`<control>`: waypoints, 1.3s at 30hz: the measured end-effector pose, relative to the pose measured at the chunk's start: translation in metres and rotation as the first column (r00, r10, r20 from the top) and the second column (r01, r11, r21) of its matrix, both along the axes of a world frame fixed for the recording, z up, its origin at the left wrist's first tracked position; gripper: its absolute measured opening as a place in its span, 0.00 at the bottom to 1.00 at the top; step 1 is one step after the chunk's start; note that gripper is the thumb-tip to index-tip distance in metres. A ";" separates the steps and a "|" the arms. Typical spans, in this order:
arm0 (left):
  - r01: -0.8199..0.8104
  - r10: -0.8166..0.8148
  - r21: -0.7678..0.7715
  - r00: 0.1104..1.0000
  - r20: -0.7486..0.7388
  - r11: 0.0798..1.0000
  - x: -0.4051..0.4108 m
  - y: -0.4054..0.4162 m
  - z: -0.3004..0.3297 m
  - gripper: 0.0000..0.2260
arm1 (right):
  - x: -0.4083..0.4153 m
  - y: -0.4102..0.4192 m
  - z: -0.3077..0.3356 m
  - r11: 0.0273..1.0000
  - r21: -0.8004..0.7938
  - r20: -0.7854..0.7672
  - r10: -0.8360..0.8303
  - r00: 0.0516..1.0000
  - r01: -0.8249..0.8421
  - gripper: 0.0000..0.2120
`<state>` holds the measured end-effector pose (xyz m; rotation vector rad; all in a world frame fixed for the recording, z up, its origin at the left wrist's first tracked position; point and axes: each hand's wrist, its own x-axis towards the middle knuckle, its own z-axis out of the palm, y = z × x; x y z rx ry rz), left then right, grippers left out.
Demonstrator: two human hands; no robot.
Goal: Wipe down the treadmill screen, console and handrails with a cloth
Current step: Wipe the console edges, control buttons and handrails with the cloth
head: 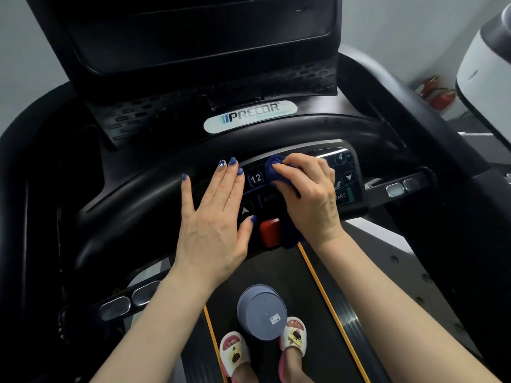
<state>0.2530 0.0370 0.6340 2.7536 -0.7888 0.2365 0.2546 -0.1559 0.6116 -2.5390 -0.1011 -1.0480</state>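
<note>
Across the lower keypad panel [301, 186] of the treadmill, both hands are at work. The right hand [309, 194] has its fingers curled round a bunched dark blue cloth [272, 168], pressing it onto the keys between the "12" button [255, 178] and the "4" key [340, 157]; a fold of the cloth hangs below the palm, just beside the red stop button [270, 232]. The left hand [214, 214] lies flat with straight fingers on the left part of the panel, fingertips reaching the curved black handrail [171, 164] above it (nails painted blue, one with a sparkling finish).

Room to slide is tight: the panel's glossy upper edge meets the curved bar, and the two hands sit close, thumb near the red button. To the right, the panel stays uncovered out to the START key [341, 196] and the down arrow, ending at a rounded corner beside the metal grip sensors [401, 187].

Above, the dark screen [199, 37] is tilted back, with the PRECOR badge [250, 116] beneath it. Below the arms, a grey upturned bucket [261, 312] stands on the belt [318, 313] between yellow lines, touching the toes of two slippered feet [235, 352].
</note>
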 end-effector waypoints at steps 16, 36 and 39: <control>-0.009 0.009 -0.001 1.000 0.004 1.000 0.000 -0.001 -0.004 0.31 | 0.018 -0.007 0.007 0.990 0.094 0.070 0.097 0.993 -0.103 0.02; -0.023 0.023 0.015 1.000 0.010 1.000 0.000 -0.002 -0.003 0.32 | -0.021 -0.049 0.007 0.921 0.027 -0.193 0.386 0.902 -0.388 0.06; -0.028 0.028 0.019 1.000 0.007 0.999 -0.001 -0.002 -0.003 0.32 | -0.019 -0.033 0.004 0.903 0.002 -0.203 0.421 0.884 -0.430 0.06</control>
